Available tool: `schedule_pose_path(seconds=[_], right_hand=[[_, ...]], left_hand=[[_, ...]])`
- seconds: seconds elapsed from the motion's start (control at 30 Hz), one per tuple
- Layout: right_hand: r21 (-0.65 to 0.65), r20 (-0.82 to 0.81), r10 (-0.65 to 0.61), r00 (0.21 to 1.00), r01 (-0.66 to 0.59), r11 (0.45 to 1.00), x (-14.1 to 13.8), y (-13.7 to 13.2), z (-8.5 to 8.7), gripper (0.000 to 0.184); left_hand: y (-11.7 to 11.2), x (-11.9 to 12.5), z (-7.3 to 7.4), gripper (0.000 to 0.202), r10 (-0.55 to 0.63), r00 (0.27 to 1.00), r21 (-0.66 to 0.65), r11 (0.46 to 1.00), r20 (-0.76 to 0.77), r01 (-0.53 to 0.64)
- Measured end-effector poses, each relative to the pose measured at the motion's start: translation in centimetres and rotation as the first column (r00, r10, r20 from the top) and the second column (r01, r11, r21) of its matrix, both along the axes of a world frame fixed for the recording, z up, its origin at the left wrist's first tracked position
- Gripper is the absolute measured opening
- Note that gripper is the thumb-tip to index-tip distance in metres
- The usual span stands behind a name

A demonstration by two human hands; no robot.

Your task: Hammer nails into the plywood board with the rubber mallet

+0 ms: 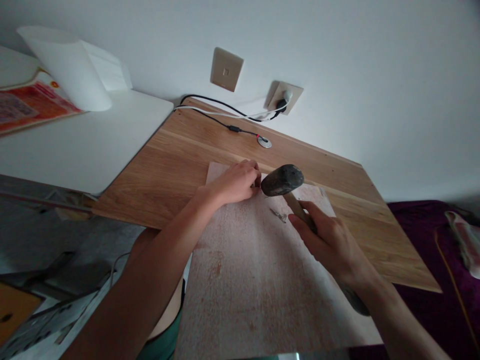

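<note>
My right hand point(333, 240) is wrapped round the handle of a mallet point(282, 180) with a thick, dark, rounded head. The head hangs over the board, just right of my left hand's fingertips. My left hand point(242, 181) rests near the far edge of a pale, worn wooden board point(240, 280), its fingers pinched together. Whatever is between those fingertips is too small and hidden to name. Between my hands, a few small metal pieces point(279, 215), like nails or screws, lie on the board.
The board lies on a brown wooden desktop point(157, 175) against the wall. Black and white cables run to a wall socket point(285, 98). At left, a white table point(123, 130) bears a white cylinder point(71, 70) and a red-orange packet point(33, 102). Purple cloth point(423, 230) lies at right.
</note>
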State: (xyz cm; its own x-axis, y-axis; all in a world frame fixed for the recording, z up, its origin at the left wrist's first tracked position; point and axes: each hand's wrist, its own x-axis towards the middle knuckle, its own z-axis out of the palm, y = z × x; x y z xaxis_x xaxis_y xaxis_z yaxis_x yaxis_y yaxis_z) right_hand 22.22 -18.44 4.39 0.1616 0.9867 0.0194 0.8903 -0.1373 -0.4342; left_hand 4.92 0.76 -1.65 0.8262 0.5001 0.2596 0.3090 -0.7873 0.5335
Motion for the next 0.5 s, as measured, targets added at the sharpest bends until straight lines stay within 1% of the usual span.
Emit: schedule_pose_path(seconds=[0.13, 0.27, 0.4, 0.5], right_hand=[[-0.005, -0.003, 0.008, 1.0, -0.008, 1.0, 0.06, -0.09, -0.01, 0.037], [-0.01, -0.008, -0.011, 1.0, 0.011, 1.0, -0.03, -0.15, 0.11, 0.04], [-0.009, -0.001, 0.007, 1.0, -0.007, 1.0, -0.03, -0.01, 0.24, 0.036], [-0.014, -0.008, -0.007, 1.0, 0.007, 1.0, 0.04, 0.05, 0.27, 0.036]], left_hand=[[0.02, 0.01, 0.02, 0.013, -0.001, 1.0, 0.001, 1.0, 0.015, 0.001], [0.06, 0.0, 0.02, 0.012, -0.013, 1.0, -0.003, 1.0, 0.02, 0.013], [0.08, -0.02, -0.14, 0.013, -0.01, 0.999, 0.014, 1.0, 0.033, 0.009], [0.06, -0.01, -0.22, 0.011, -0.006, 1.0, 0.02, 1.0, 0.028, 0.005]])
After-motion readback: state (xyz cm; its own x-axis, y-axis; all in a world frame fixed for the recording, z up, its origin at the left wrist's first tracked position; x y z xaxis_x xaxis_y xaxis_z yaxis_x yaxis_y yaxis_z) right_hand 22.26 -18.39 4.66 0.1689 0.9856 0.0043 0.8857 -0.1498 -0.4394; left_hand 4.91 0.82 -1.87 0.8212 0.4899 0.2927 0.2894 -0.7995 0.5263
